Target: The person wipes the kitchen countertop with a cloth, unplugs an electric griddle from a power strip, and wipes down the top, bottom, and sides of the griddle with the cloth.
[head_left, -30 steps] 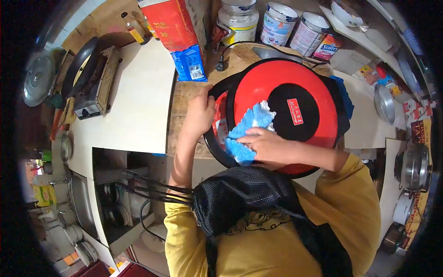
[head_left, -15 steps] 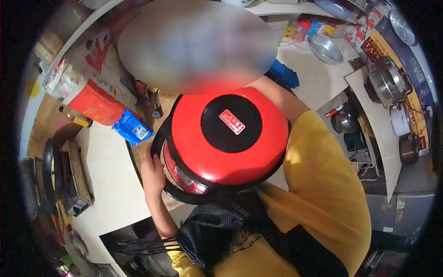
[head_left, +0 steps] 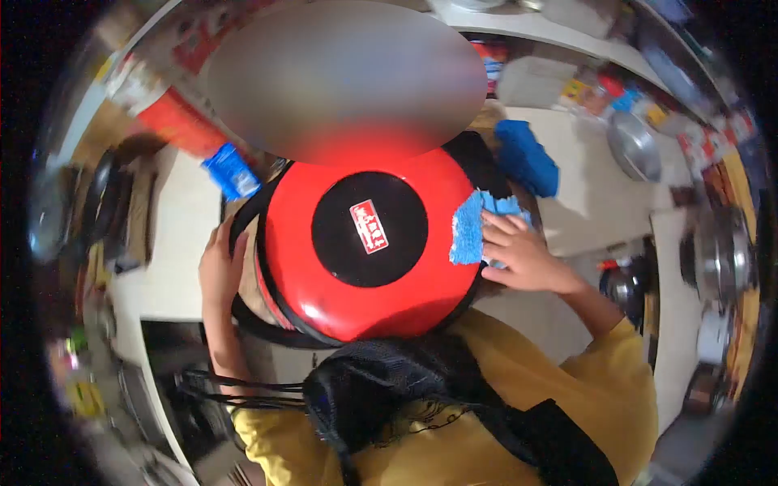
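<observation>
A round red appliance (head_left: 438, 296) with a black disc and a small red label on its face stands tilted toward me, ringed by a black rim. My left hand (head_left: 220, 271) is closed around the rim's left side, thumb toward the red body. On the right edge of the red face, my right hand (head_left: 519, 251) presses a light blue cloth (head_left: 466, 231), its fingers bent over it. Part of the appliance's top is hidden by a blurred patch.
A darker blue cloth (head_left: 527, 158) lies on the counter right of the appliance, with a metal bowl (head_left: 634, 146) farther right. At the left are a blue packet (head_left: 231, 172), a red bag (head_left: 178, 121) and a stove. Pots stand at the far right.
My right hand, largely hidden half a second ago behind the appliance, now shows at its right side with the light blue cloth. The view has turned, and the appliance sits farther left.
</observation>
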Demonstrator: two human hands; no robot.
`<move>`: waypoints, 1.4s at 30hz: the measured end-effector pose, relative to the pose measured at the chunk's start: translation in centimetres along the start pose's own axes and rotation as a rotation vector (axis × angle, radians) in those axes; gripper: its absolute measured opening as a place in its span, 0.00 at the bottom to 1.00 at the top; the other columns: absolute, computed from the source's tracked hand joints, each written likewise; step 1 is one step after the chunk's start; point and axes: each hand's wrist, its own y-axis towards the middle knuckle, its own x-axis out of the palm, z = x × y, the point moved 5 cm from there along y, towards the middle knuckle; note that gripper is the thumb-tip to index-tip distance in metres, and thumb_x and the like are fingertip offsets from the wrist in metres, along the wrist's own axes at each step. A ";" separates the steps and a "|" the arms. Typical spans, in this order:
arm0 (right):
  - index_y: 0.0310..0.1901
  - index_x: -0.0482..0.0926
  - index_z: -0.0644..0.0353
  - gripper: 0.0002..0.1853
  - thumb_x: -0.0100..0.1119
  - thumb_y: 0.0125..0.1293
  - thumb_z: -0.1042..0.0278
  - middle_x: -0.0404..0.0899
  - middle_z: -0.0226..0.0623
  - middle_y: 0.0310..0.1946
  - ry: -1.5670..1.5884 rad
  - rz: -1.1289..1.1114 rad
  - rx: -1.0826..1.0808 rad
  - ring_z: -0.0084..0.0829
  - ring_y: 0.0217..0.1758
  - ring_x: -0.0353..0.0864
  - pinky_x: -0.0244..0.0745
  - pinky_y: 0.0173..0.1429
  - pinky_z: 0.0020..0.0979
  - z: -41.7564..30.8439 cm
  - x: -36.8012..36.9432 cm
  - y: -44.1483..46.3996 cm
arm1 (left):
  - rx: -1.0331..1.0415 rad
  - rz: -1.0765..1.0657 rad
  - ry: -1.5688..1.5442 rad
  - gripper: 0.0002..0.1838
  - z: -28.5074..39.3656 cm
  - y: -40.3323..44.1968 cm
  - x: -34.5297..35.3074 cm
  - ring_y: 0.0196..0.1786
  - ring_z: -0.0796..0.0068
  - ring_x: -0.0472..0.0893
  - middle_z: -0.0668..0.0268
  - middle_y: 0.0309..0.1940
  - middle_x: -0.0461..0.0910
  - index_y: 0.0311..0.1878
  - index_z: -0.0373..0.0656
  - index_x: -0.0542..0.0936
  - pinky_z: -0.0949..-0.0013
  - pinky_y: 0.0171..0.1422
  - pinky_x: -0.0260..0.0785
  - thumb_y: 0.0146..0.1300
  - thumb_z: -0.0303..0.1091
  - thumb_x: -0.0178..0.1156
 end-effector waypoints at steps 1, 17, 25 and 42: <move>0.47 0.65 0.52 0.22 0.43 0.51 0.52 0.56 0.39 0.53 -0.034 0.005 -0.073 0.38 0.58 0.50 0.45 0.55 0.42 1.4 0.2 0.9 | -0.013 0.064 0.048 0.19 0.0 -0.7 0.0 0.42 0.56 0.68 0.53 0.41 0.67 0.47 0.39 0.64 0.64 0.43 0.61 0.52 0.38 0.47; 0.41 0.68 0.57 0.22 0.47 0.47 0.51 0.67 0.40 0.40 -0.100 -0.208 -0.672 0.39 0.44 0.64 0.55 0.47 0.40 -9.1 1.4 18.3 | -0.367 0.766 -0.210 0.16 2.2 -11.8 3.0 0.48 0.58 0.62 0.53 0.43 0.61 0.48 0.41 0.63 0.67 0.51 0.54 0.54 0.28 0.43; 0.54 0.53 0.58 0.25 0.38 0.54 0.61 0.50 0.45 0.55 -0.165 -0.196 -0.733 0.40 0.60 0.45 0.40 0.57 0.43 -5.7 1.3 11.0 | -0.380 0.846 -0.265 0.18 2.2 -12.1 3.4 0.37 0.61 0.67 0.56 0.34 0.65 0.50 0.47 0.63 0.68 0.42 0.59 0.54 0.26 0.42; 0.53 0.56 0.59 0.25 0.40 0.54 0.58 0.53 0.38 0.55 -0.079 -0.185 -0.738 0.33 0.60 0.47 0.40 0.58 0.43 -7.8 2.2 4.7 | -0.427 0.840 -0.417 0.17 2.2 -12.0 3.7 0.38 0.63 0.67 0.55 0.34 0.64 0.50 0.44 0.64 0.69 0.43 0.59 0.56 0.33 0.44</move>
